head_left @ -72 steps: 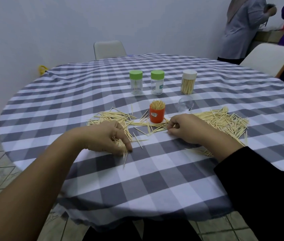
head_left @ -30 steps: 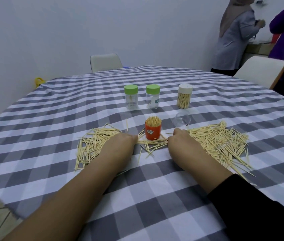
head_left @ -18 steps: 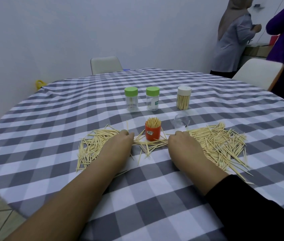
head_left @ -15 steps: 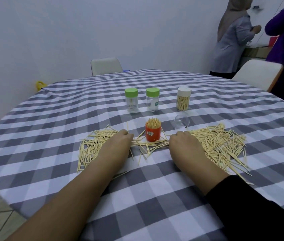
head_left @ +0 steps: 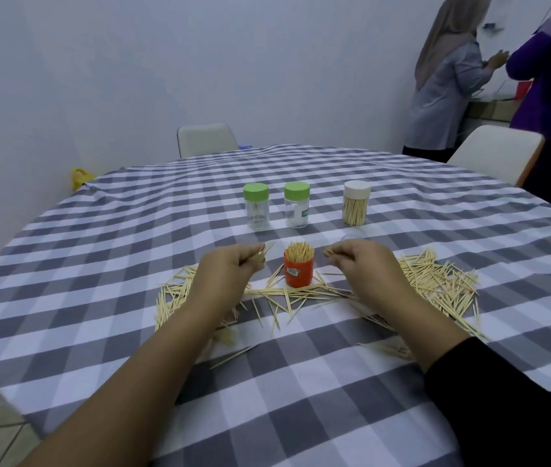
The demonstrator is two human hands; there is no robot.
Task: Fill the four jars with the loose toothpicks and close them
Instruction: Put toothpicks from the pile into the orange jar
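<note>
An open orange jar (head_left: pixel 298 273) packed with upright toothpicks stands between my hands. My left hand (head_left: pixel 230 274) is raised just left of it and pinches a small bunch of toothpicks. My right hand (head_left: pixel 365 264) is raised just right of it and pinches another bunch. Loose toothpicks (head_left: pixel 435 288) lie in heaps to the right, to the left (head_left: pixel 174 294) and in front of the jar. Further back stand two nearly empty jars with green lids (head_left: pixel 256 206) (head_left: pixel 297 204) and a full jar with a white lid (head_left: pixel 356 203).
A clear lid (head_left: pixel 351 238) lies just behind my right hand. The round table (head_left: pixel 132 230) has a grey checked cloth. White chairs (head_left: pixel 206 139) (head_left: pixel 496 156) stand at its far side and right. Two people (head_left: pixel 449 72) stand at the back right.
Both hands have lifted off the cloth with pinched bunches of toothpicks and now hover beside the orange jar's mouth. The camera has tilted up a little.
</note>
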